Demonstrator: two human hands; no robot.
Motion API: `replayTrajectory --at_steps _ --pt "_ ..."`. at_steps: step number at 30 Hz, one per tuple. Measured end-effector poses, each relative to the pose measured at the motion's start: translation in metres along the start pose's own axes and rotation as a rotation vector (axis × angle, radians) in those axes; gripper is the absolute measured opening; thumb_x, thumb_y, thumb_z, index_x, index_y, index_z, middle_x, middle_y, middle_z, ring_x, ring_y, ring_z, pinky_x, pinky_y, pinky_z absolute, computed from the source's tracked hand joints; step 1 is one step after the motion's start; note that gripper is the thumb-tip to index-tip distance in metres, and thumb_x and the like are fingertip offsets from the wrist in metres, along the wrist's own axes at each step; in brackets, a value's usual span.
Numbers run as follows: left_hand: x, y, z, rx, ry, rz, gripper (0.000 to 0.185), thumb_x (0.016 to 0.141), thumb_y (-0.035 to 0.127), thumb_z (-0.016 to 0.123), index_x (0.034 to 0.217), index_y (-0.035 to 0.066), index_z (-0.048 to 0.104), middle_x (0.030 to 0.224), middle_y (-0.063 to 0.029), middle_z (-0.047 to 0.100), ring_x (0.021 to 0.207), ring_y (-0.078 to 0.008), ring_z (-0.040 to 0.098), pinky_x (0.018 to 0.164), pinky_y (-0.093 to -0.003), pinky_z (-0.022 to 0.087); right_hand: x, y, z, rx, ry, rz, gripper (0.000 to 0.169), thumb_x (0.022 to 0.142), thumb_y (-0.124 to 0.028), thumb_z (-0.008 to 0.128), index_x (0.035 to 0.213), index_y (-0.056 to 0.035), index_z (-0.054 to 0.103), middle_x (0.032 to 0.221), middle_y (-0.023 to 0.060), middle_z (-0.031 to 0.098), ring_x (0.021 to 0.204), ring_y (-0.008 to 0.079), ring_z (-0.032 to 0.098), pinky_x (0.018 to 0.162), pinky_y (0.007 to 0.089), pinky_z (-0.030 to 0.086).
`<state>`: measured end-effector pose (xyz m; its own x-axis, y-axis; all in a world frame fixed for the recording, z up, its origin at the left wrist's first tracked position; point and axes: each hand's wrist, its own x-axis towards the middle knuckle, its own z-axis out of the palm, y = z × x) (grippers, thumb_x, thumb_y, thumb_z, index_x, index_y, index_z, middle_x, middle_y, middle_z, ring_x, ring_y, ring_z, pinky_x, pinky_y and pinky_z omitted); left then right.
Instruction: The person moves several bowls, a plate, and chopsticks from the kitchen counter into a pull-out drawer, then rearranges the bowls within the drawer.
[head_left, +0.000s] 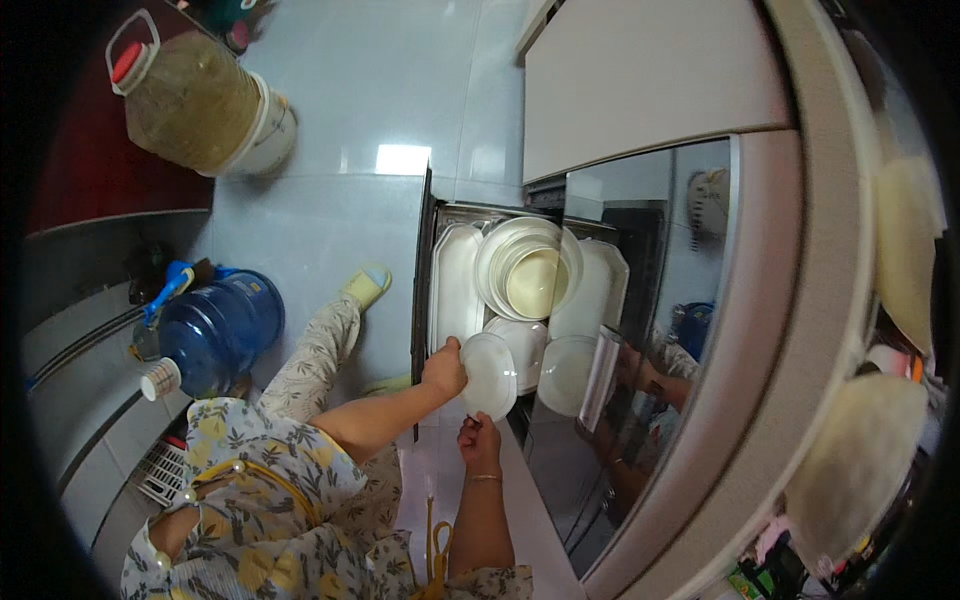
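Note:
A white plate (489, 375) with a rounded outline is tilted above the near end of an open drawer. My left hand (445, 370) grips its left edge, thumb on the rim. At its lower edge, my right hand (480, 441) has its fingers curled against the rim. Inside the drawer, a long white platter with cut corners (456, 281) lies along the front side. Beside it sits a stack of nested white bowls (534, 281). More white plates (521, 345) rest below the bowls, partly hidden by the held plate.
The drawer's dark front panel (421, 300) stands out over the tiled floor (330, 217). A glossy dark cabinet front (637, 315) mirrors dishes and arms. Across the floor are a blue water bottle (217, 334) and a large jug (191, 105) by a white bucket (274, 131). A countertop (817, 247) curves along the right.

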<state>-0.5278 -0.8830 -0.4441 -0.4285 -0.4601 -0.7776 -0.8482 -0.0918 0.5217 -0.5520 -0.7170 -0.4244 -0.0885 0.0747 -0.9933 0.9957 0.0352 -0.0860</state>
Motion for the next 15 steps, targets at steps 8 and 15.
replayTrajectory --at_steps 8,15 --pt "0.048 -0.017 0.040 -0.092 -0.003 0.031 0.027 0.072 -0.003 0.048 0.098 0.002 0.044 0.083 -0.0243 0.059 0.084 -0.0419 0.056 0.075 -0.0463 0.044 0.089 0.005 -0.020 0.094 -0.095 -0.020 0.012 0.088 -0.021 0.048 0.086 -0.0092 0.048 0.060 0.0010 0.047 0.045 0.0085 0.038 0.038 0.0217 0.029" --pt "0.067 -0.032 0.072 -0.194 0.061 0.141 0.036 0.069 -0.007 0.048 0.104 0.002 0.047 0.089 -0.0242 0.058 0.087 -0.0414 0.055 0.076 -0.0453 0.044 0.110 -0.005 -0.023 0.088 -0.012 -0.089 0.017 0.091 -0.024 0.047 0.085 -0.0087 0.050 0.059 0.0010 0.045 0.047 0.0086 0.038 0.040 0.0221 0.029"
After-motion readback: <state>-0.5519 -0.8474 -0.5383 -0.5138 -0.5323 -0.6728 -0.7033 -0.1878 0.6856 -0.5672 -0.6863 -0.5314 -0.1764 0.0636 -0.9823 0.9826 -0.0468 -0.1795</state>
